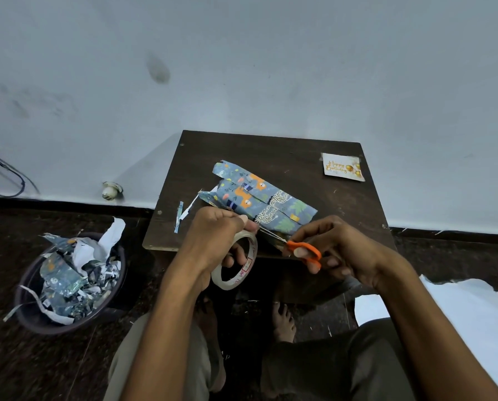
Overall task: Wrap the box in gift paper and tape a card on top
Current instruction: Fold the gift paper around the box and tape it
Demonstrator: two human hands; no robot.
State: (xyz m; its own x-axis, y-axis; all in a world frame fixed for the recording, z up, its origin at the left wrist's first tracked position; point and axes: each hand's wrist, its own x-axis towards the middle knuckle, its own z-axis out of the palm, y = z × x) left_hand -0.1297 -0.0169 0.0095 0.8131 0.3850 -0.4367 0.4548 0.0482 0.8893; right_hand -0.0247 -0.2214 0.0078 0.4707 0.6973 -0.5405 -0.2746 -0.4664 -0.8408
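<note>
A box wrapped in blue animal-print gift paper [259, 198] lies on the small dark wooden table [300, 157], its paper ends loose at the left. My left hand [213, 235] grips a roll of clear tape [236, 264] over the table's front edge and pinches a strip pulled from it. My right hand [334, 250] holds orange-handled scissors [304, 251], whose blades point at the stretched strip between the hands. A "Happy Birthday" card [343, 167] lies flat at the table's back right corner.
A dark bin [25, 302] full of paper scraps stands on the floor at the left. Thin paper offcuts [184, 211] lie at the table's left edge. A white sheet [458, 314] lies on the floor at right. The wall stands right behind the table.
</note>
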